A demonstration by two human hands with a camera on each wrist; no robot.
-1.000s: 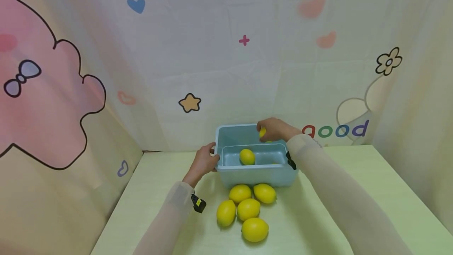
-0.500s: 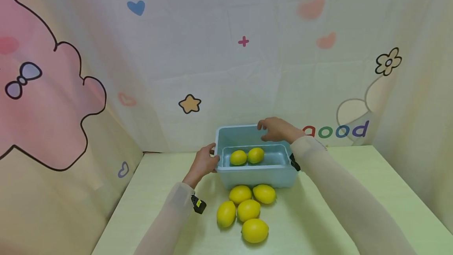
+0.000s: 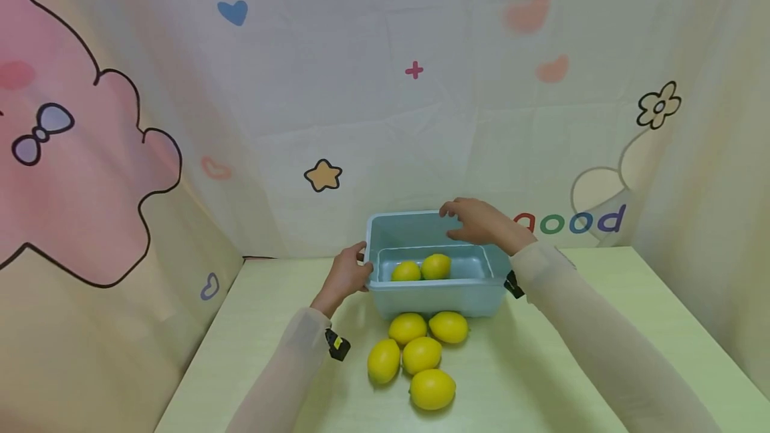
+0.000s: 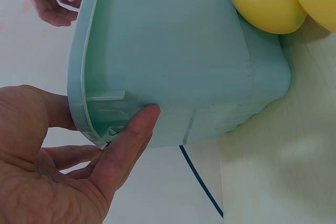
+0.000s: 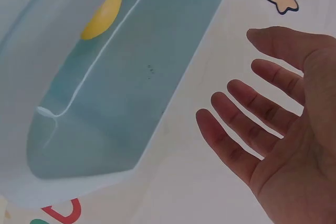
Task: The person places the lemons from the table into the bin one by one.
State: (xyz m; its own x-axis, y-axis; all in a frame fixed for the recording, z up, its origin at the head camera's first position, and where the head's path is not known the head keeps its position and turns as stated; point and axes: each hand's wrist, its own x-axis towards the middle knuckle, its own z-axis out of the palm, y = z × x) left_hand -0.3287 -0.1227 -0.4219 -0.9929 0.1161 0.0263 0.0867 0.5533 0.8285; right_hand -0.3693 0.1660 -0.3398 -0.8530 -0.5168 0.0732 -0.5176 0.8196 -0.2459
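A light blue plastic bin (image 3: 436, 301) stands on the table in the head view, with two lemons (image 3: 436, 266) visible inside. My left hand (image 3: 349, 268) grips the bin's left end at the rim; in the left wrist view, thumb and fingers go around that rim (image 4: 76, 77). Above the bin's right back part, my right hand (image 3: 478, 220) hovers with nothing in it. The right wrist view has its fingers (image 5: 252, 100) spread and apart from the bin wall. Several more lemons (image 3: 422, 355) lie in a group on the table in front of the bin.
The pale green table (image 3: 571, 366) extends to both sides of the bin. Right behind the bin hangs a printed cloth (image 3: 361, 105), which also encloses the sides. Each wrist carries a small black device (image 3: 337, 345).
My right hand let a lemon go into the bin, where two now lie side by side. Since then it has shifted slightly right. The left hand has stayed on the rim.
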